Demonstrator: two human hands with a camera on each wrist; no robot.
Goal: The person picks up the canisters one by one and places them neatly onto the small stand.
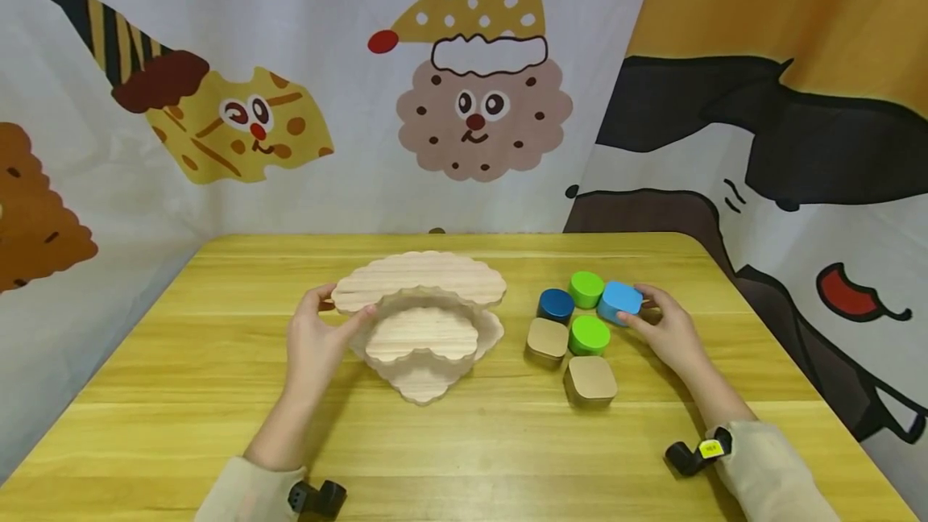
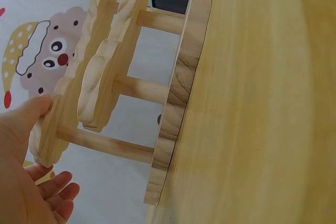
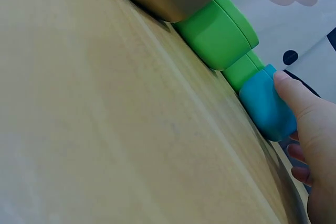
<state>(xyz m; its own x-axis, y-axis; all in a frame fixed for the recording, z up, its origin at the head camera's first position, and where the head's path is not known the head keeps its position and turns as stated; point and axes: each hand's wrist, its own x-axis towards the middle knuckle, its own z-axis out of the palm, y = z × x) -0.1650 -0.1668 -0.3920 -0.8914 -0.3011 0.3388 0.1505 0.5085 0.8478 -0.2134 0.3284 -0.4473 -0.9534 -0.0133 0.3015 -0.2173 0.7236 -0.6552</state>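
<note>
A tiered wooden stand (image 1: pixel 420 276) with scalloped boards stands left of the table's middle. In the left wrist view, round pegs (image 2: pixel 142 88) join its two upper boards to the base board (image 2: pixel 181 77). My left hand (image 1: pixel 315 345) holds the left end of the tallest board, thumb at its top edge and fingers below. At the right, my right hand (image 1: pixel 670 335) grips a light blue tin (image 1: pixel 619 301) between thumb and fingers. In the right wrist view that tin (image 3: pixel 265 103) sits low at the tabletop, beside a green tin (image 3: pixel 242 69).
Close around the light blue tin are a dark blue round tin (image 1: pixel 556 305), two green ones (image 1: pixel 590 335) and two gold square ones (image 1: pixel 590 381). A printed cloth (image 1: pixel 290 22) hangs behind the wooden table (image 1: pixel 449 474). Black cameras (image 1: pixel 319 499) are strapped at both sleeves.
</note>
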